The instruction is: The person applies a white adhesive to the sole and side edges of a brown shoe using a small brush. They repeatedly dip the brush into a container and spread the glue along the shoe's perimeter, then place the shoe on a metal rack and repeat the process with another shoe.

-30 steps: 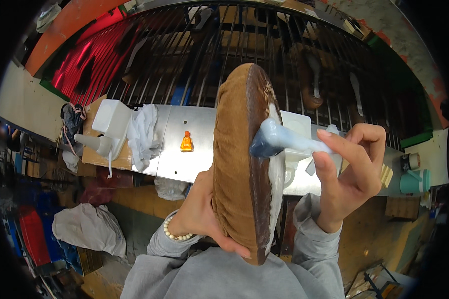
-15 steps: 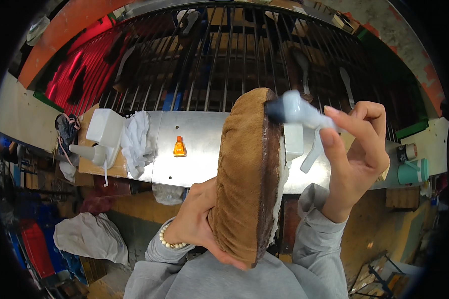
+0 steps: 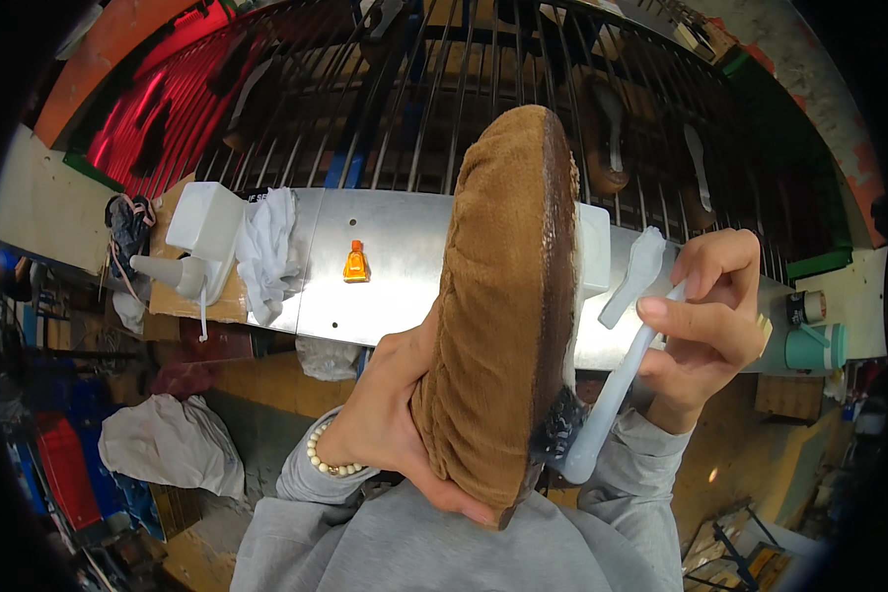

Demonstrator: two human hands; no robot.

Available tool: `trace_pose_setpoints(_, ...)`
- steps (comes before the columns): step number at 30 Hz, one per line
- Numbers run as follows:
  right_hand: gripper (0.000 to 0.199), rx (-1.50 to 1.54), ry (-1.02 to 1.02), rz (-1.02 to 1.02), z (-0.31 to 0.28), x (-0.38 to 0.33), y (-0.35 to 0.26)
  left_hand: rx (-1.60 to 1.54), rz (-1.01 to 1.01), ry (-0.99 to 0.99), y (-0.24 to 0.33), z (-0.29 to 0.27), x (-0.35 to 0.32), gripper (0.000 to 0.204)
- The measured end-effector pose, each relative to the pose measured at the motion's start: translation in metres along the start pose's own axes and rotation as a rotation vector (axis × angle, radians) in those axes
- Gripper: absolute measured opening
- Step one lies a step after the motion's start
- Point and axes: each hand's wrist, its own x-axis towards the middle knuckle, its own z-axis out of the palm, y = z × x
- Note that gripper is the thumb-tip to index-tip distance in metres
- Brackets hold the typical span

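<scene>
Brown corduroy-like fabric covered the shoe (image 3: 498, 306), which stood on end in the middle of the view and hid much of what lay behind it. Its dark sole edge faced right, and whether the sole was fully attached along that edge could not be made out. The left hand (image 3: 395, 424) gripped the shoe from the left and below; only the thumb side and a few fingertips under the lower end showed, the rest of the fingers being hidden behind the fabric, closed around it. A bead bracelet (image 3: 331, 459) circled that wrist.

The right hand (image 3: 701, 316) was clamped on a pale plastic brush (image 3: 612, 395), thumb and forefinger pinched on its handle, the other fingers curled behind. The handle ran down and left from the fingers to dark bristles that touched the lower sole edge, just right of the left fingertips. What the bristles carried could not be told.

Beyond the fingers lay a metal bench (image 3: 395, 266) with a small orange bottle (image 3: 356, 262), a white rag (image 3: 266, 252) and a white jug (image 3: 202, 222); a pale scoop-shaped piece (image 3: 636, 271) showed just above the right thumb, partly cut off by the shoe.
</scene>
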Motion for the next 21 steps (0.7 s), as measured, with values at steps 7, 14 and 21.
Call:
trace_pose_setpoints(7,0.046,0.060,-0.109,-0.042,0.000,-0.003,-0.002,-0.102,-0.171,-0.053,0.001,-0.005,-0.001,0.156)
trace_pose_setpoints(14,0.047,-0.073,0.061,0.105,0.001,0.000,-0.004,-0.513,-0.543,0.018,0.013,0.010,-0.006,0.151)
trace_pose_setpoints(21,0.049,-0.017,-0.079,0.015,-0.002,-0.002,-0.001,-0.389,-0.139,0.055,-0.004,0.009,0.010,0.148)
